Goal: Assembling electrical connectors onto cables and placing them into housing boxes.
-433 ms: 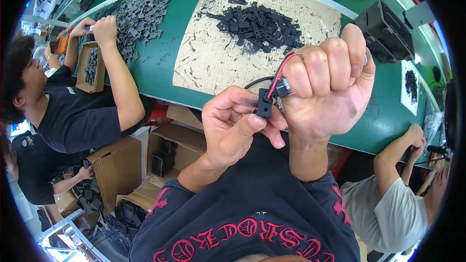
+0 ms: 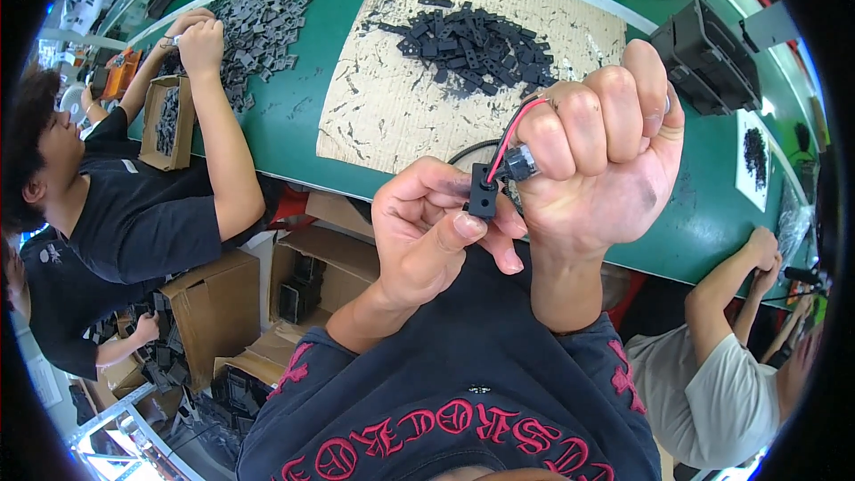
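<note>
Blk rect. part (image 2: 484, 192) (w/ holes)

A head-worn fisheye camera faces down, the bare left hand (image 2: 414, 236) and right hand (image 2: 610, 147) near, the green bench (image 2: 704, 223) farther.

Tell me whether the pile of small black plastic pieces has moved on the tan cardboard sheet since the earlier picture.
No: the pile lies at the same spot on the tan cardboard sheet.

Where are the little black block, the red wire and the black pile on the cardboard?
Black block (image 2: 483, 194): head view, front face.
Red wire (image 2: 503, 140): head view, middle stretch.
Black pile (image 2: 475, 46): head view, its middle.
</note>
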{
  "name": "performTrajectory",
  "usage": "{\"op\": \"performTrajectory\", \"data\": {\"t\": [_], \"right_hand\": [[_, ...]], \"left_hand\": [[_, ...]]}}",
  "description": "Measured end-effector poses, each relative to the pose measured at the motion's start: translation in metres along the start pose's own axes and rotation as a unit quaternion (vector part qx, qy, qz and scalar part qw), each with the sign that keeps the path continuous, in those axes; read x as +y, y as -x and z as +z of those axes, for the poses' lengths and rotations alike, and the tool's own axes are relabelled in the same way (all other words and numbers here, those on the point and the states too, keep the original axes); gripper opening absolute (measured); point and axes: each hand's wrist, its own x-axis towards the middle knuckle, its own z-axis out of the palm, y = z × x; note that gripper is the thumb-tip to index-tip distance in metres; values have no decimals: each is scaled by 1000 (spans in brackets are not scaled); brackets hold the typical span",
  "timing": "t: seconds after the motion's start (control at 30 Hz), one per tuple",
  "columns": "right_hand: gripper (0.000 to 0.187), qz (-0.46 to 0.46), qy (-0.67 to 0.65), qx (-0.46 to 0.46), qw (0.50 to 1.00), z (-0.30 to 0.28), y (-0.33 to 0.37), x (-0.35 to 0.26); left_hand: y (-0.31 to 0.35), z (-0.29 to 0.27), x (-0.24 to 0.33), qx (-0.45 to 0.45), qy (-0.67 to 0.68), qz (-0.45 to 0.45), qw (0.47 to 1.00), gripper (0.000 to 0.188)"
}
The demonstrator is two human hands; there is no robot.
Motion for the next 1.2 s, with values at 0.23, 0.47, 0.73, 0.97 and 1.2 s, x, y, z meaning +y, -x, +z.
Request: {"op": "performTrajectory", "data": {"t": [0.23,0.47,0.73,0.97,1.2], "right_hand": [[26,7,-19,3,1000,-1,0,-1],[26,-2,-3,19,1000,1,2,-1],[28,-31,56,13,998,8,4,0],[28,-54,157,-30,986,21,10,1],[27,-69,280,-60,956,33,19,1]], "left_hand": [[-1,3,0,10,-1,6,1000,19],[1,4,2,32,-48,17,998,20],[5,11,-5,74,-161,120,977,29],[6,13,-5,134,-375,205,894,30],[0,11,-2,81,-490,301,814,32]]}}
